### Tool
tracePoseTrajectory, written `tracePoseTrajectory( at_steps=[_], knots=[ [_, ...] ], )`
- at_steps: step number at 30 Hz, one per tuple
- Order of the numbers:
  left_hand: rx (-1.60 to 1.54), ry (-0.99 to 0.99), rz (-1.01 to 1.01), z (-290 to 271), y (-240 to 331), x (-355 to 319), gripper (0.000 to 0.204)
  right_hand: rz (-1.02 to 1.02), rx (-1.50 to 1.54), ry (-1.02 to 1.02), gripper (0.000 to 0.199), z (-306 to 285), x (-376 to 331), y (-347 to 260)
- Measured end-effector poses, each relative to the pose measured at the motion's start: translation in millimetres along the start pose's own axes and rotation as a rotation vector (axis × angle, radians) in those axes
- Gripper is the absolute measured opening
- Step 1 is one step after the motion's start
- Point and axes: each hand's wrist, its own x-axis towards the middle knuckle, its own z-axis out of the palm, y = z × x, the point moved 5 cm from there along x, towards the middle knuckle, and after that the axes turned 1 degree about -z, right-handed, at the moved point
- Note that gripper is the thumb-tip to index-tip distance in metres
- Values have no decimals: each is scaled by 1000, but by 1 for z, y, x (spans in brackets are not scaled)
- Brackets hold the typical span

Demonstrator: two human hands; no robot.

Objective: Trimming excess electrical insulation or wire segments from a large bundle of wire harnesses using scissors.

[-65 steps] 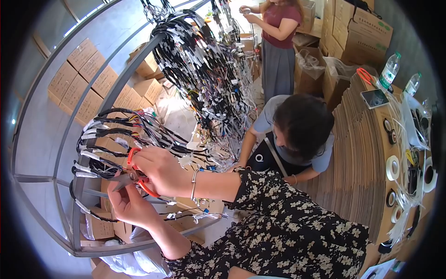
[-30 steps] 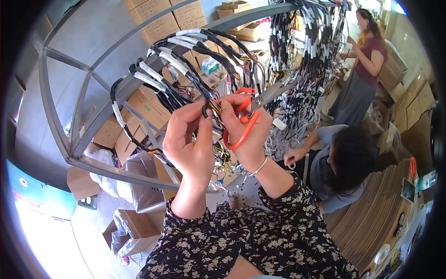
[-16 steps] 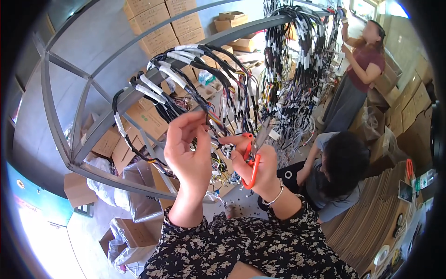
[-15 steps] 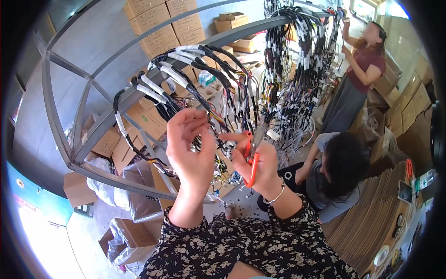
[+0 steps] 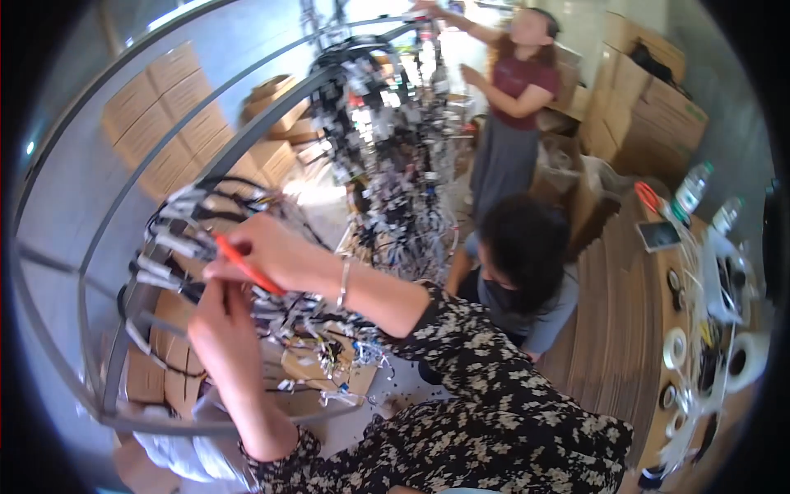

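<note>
Holding one orange-handled tool, right hand sits beside left hand.

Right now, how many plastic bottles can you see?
2, both toward the upper right: one bottle just beyond the phone, and a second bottle to the right of it. Others may be hidden.

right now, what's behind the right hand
Cables show above and below the right hand, which holds orange scissors; boxes stand farther back. Whatever lies directly behind the hand is covered.
</note>
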Motion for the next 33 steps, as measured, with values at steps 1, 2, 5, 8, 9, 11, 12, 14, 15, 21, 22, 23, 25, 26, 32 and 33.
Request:
tracePoseTrajectory(
  at_steps=[1, 2, 5, 8, 9, 11, 12, 14, 15, 21, 22, 23, 25, 26, 32, 33],
  knots=[
    [-67, -6, -31, 1, -6, -1, 18, 2, 67, -4, 44, 5, 3, 4],
    [-61, 17, 22, 0, -7, -3, 17, 59, 73, -43, 40, 7, 3, 4],
    [-120, 76, 154, 5, -5, -4, 14, 92, 115, -19, 34, 8, 0, 7],
    [-172, 92, 183, 3, -17, -8, 11, 65, 117, 5, 31, 15, -3, 1],
    [-222, 119, 199, 0, -23, -10, 10, 68, 168, -15, 31, 18, -3, 0],
    [-365, 109, 89, 0, -45, -17, 12, 42, 186, -43, 31, 23, -5, -7],
    [-416, 44, -2, 1, -48, -22, 11, 42, 132, -40, 33, 21, -4, -3],
    [-532, 81, -18, 3, -45, -23, 9, 43, 126, -70, 34, 15, -3, -6],
    [-611, 85, 0, 5, -42, -24, 13, 63, 171, -51, 31, 14, -5, -4],
    [-716, 91, -23, -1, -48, -38, 5, 157, 387, -77, 29, 23, -13, -18],
    [-728, 85, 15, 0, -47, -36, 6, 126, 388, -65, 30, 25, -12, -16],
    [-741, 76, 28, -1, -48, -37, 8, 132, 385, -77, 30, 26, -12, -16],
    [-733, 47, -13, -3, -48, -41, 6, 97, 333, -100, 28, 26, -11, -21],
    [-727, -10, 172, -11, -43, -47, 8, 94, 253, -31, 30, 27, -8, -17],
    [-773, -449, 306, -15, 3, -77, 29, 198, 381, -29, 31, 15, -22, -11],
    [-777, -450, 306, -14, 0, -80, 29, 148, 344, -27, 32, 10, -25, -3]
  ],
)
